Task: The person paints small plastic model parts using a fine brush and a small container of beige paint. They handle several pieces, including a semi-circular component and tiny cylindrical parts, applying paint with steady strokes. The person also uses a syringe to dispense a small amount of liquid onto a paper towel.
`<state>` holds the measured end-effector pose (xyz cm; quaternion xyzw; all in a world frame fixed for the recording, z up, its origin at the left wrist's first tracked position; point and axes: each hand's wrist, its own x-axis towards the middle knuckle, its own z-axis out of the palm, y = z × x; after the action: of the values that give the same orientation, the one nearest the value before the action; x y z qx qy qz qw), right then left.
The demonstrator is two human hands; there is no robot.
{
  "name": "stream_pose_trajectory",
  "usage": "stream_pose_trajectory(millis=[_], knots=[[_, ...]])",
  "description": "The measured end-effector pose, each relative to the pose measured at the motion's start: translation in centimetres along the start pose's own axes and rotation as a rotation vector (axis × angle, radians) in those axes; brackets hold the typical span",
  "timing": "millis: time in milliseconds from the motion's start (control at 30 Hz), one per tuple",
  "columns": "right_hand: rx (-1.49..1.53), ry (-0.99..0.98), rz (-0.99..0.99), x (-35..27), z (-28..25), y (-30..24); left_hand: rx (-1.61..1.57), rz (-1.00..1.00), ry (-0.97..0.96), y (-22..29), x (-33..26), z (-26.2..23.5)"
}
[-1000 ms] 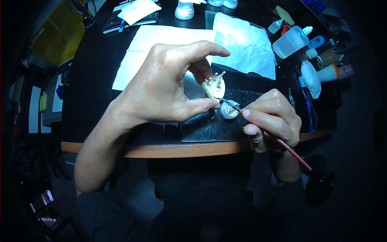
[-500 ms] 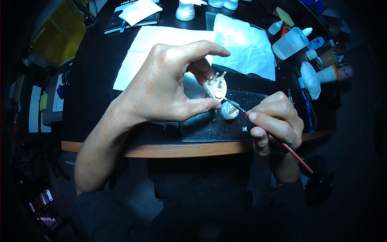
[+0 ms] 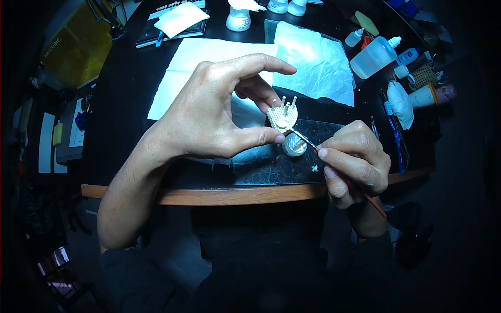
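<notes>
Both hands (image 3: pixel 219 117) (image 3: pixel 355 161) half-hide the pegged tray (image 3: pixel 282 116) (brush (image 3: pixel 305 140) tip unclear).

Brush (image 3: pixel 313 147) tip has risen — from dish (image 3: pixel 295 146) to tray (image 3: pixel 282 117).

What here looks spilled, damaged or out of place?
Nothing stands out. The left hand pinches a small beige pegged piece; the right hand holds a thin brush to it, above a small round pot on a dark mat. Bottles stand or lie at the table's far right; no spill shows.
</notes>
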<state>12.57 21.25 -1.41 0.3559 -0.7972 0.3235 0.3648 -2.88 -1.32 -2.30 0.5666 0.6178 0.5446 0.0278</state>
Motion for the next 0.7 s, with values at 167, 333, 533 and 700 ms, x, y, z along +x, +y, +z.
stream_pose_trajectory(millis=[167, 333, 533, 700], knots=[[-0.01, 0.004, 0.01, -0.08, 0.05, -0.02, 0.021, 0.002, -0.015, -0.01, 0.06, -0.13], [0.016, 0.015, 0.003, -0.25, 0.16, 0.15, 0.011, 0.025, -0.028, -0.05, 0.07, -0.01], [0.079, 0.024, 0.056, -0.14, 0.05, 0.06, -0.019, 0.056, -0.049, -0.04, 0.08, 0.03], [0.104, -0.012, 0.079, -0.07, 0.0, 0.11, 0.023, 0.041, -0.128, -0.01, 0.11, -0.35]])
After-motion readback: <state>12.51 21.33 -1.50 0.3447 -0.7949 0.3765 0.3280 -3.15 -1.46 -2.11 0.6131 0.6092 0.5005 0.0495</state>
